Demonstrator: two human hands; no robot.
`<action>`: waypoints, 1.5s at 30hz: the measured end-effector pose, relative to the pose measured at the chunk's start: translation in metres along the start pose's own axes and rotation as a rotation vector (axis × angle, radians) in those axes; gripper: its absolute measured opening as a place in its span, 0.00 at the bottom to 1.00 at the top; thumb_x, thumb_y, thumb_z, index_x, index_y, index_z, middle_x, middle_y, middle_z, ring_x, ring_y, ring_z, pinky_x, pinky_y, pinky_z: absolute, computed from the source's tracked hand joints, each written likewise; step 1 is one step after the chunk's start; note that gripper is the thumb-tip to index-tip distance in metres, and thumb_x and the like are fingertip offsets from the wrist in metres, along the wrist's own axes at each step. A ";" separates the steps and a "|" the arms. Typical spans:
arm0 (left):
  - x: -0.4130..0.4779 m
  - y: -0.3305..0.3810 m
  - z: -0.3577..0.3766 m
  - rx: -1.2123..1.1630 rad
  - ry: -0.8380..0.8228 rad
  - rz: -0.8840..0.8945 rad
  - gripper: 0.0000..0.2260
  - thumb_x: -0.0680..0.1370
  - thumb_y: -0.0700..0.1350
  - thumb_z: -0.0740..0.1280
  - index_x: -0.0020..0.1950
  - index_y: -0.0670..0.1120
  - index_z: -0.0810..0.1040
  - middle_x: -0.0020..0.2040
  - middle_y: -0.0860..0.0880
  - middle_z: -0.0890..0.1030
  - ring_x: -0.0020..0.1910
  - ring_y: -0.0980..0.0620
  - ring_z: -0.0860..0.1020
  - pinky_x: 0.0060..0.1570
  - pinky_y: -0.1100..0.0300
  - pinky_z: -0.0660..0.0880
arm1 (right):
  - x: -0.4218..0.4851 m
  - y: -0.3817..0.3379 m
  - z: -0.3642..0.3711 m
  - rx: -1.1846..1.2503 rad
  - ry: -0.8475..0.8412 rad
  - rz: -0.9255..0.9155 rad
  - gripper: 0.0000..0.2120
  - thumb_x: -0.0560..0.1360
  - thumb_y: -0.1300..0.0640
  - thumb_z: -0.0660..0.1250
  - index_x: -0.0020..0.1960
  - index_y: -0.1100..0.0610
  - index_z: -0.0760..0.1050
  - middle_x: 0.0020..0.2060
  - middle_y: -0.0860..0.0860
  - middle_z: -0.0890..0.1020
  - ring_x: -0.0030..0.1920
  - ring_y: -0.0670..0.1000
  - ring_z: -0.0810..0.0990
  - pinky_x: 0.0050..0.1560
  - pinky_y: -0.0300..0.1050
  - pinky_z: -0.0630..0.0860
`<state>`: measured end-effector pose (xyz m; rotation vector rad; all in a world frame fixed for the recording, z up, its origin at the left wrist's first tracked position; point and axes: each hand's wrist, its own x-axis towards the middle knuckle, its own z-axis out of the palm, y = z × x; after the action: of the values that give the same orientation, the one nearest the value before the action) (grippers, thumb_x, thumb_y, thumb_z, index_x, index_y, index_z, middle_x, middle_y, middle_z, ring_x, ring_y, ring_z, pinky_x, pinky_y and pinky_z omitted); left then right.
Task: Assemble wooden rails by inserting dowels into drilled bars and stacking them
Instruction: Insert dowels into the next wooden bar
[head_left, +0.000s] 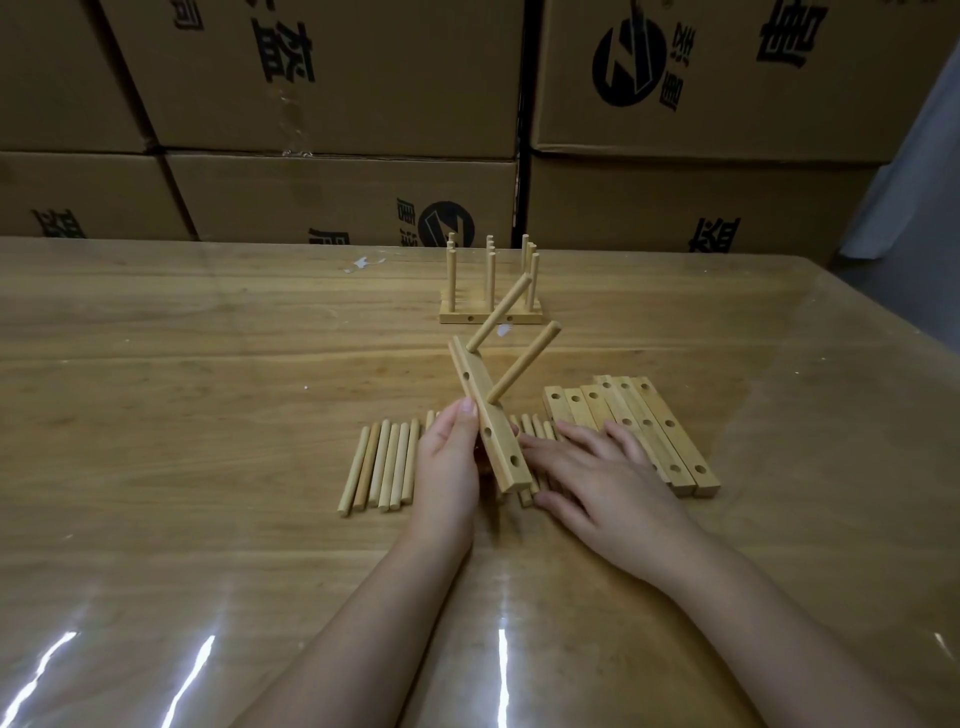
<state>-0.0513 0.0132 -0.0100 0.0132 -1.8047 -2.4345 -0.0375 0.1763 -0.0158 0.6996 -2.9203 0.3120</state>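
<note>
**Drilled bar with two dowels held above the desk**

Two hands are seen over the near middle of the desk (182, 415). The left hand (449, 457) is closed around a drilled bar (491, 431), with the thumb on its top face and the fingers curled behind it. The bar is held tilted, its near end low and its far end raised off the desk. Two inserted dowels (524, 361) are seated in it and slant up and to the right. Three open holes are counted on the faces turned to the camera.

The right hand (597, 467) is laid palm down with the fingers straight and spread. Nothing is gripped by it. It rests on a row of loose dowels (384, 465) lying side by side on the desk. Six of these are counted left of the left hand. A seventh is partly hidden behind that hand, and four more tips show between the bar and the right fingers.

Just right of the right hand, about six loose bars (670, 441) are laid flat and touching, holes upward.

Farther back, the finished rails (491, 314) stand together, with nine upright dowels counted in three groups of three.

The desk is of pale wood under a glossy clear cover, on which streaks of light are reflected. Behind it, brown cardboard boxes (322, 78) with black print are stacked in two tiers.
</note>
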 end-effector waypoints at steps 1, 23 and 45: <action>0.000 0.000 0.000 -0.001 -0.002 0.002 0.16 0.83 0.44 0.57 0.40 0.48 0.81 0.35 0.49 0.82 0.35 0.54 0.80 0.36 0.62 0.76 | 0.000 0.000 0.000 0.005 -0.005 0.000 0.21 0.78 0.42 0.53 0.71 0.38 0.58 0.71 0.33 0.60 0.74 0.43 0.51 0.72 0.51 0.42; 0.001 -0.001 -0.002 -0.029 -0.031 0.022 0.14 0.82 0.44 0.57 0.43 0.45 0.80 0.36 0.48 0.83 0.36 0.54 0.80 0.36 0.64 0.76 | -0.001 -0.021 0.002 -0.049 0.081 -0.026 0.15 0.77 0.45 0.59 0.59 0.51 0.73 0.57 0.46 0.73 0.57 0.49 0.69 0.58 0.46 0.63; 0.001 0.001 -0.003 -0.124 0.010 0.009 0.12 0.82 0.42 0.57 0.45 0.40 0.78 0.34 0.47 0.82 0.33 0.55 0.80 0.32 0.64 0.76 | 0.004 -0.023 0.000 -0.197 0.125 -0.037 0.10 0.75 0.47 0.64 0.53 0.50 0.75 0.51 0.48 0.77 0.47 0.53 0.74 0.45 0.49 0.68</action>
<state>-0.0521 0.0103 -0.0096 0.0065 -1.6423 -2.5305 -0.0310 0.1546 -0.0111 0.6768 -2.7674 0.0603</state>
